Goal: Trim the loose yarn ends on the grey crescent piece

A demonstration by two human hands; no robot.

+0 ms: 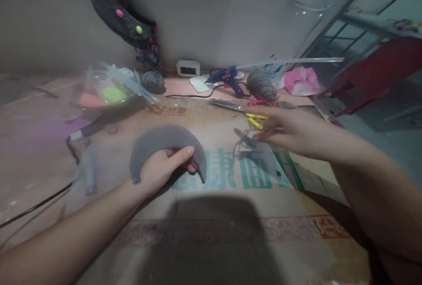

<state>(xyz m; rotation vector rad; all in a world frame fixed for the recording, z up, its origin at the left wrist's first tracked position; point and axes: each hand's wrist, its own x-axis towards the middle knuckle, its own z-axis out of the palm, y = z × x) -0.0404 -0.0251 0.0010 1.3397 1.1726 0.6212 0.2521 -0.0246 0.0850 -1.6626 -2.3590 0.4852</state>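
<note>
My left hand (161,165) is closed round the inner edge of a grey crescent (169,135) that looks wrapped in yarn, with the thumb on its front near the right tip. Further right, my right hand (280,131) is blurred by motion, so its grip cannot be made out. Just beyond its fingers lie scissors (227,106) with yellow handles, blades pointing left. Below the fingertips is a small tangle of grey yarn scraps (245,141); whether the hand touches it is unclear.
Along the wall are a blue glue gun (227,78), grey yarn balls (262,84) and a small white display (188,68). A bag with coloured pieces (110,89) sits at left. A dark crescent with pompoms (121,17) hangs above. Printed cardboard (214,228) covers the table.
</note>
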